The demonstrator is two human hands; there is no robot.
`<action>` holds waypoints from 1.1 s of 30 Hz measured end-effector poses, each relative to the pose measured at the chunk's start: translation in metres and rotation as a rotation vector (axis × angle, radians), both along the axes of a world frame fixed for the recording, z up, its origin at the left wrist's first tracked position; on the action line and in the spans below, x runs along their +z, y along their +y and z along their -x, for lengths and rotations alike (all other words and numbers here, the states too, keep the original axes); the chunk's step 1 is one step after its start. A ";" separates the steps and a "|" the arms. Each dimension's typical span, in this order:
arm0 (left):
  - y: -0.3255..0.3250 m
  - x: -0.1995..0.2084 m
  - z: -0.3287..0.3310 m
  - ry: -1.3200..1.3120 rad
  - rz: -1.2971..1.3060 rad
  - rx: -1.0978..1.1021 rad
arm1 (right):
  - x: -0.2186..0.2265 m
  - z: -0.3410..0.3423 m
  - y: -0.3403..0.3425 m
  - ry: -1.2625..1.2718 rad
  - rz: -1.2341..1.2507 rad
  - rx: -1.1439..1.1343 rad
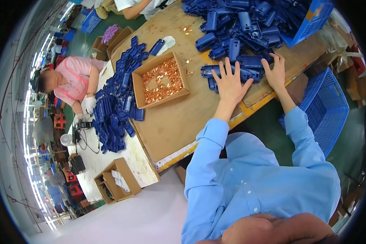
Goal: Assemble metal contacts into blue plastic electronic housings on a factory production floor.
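Observation:
My left hand lies spread, palm down, on a row of dark blue plastic housings near the table's front edge. Its fingers reach across the housings without wrapping round one. My right hand rests at the right end of the row, thumb and fingers apart. The right thumb is beside another blue housing just behind the row; whether it touches is hard to tell. Beyond both hands rises a large heap of similar blue housings.
A cardboard box of small copper-coloured metal pieces stands left of my hands. Past it lie more blue housings, where a person in pink sits. A blue crate leans at the far right; another blue basket stands below the table edge.

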State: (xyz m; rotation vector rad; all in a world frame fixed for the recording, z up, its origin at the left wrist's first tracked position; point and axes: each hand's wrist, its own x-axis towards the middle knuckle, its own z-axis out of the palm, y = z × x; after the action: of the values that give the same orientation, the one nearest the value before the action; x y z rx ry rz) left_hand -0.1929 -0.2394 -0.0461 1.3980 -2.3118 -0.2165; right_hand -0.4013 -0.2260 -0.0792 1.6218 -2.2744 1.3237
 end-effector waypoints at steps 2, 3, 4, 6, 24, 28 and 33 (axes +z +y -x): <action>0.002 0.000 -0.006 0.013 0.057 -0.018 | 0.003 -0.001 -0.002 0.005 0.015 0.027; 0.004 0.002 -0.009 0.023 0.097 -0.021 | 0.002 0.001 -0.003 0.003 0.027 0.040; 0.008 0.004 -0.013 0.030 0.096 -0.007 | 0.001 0.005 -0.003 -0.021 0.034 0.030; 0.017 0.009 -0.026 0.042 0.091 -0.030 | 0.010 0.004 -0.004 0.003 0.070 -0.007; 0.092 0.024 -0.134 0.342 0.020 0.090 | 0.123 -0.277 -0.142 0.440 -0.345 1.211; 0.138 0.013 -0.170 0.959 -0.290 0.375 | 0.086 -0.311 -0.174 0.946 -0.336 1.204; 0.183 0.005 -0.193 1.600 -0.527 0.481 | 0.087 -0.337 -0.173 1.173 -0.435 1.118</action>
State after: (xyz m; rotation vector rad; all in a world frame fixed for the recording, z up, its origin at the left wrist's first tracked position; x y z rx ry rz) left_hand 0.0000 -0.0560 -0.0413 1.1331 -0.5955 -1.2655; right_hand -0.0639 -0.3987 0.0078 2.8094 -0.8962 -0.3461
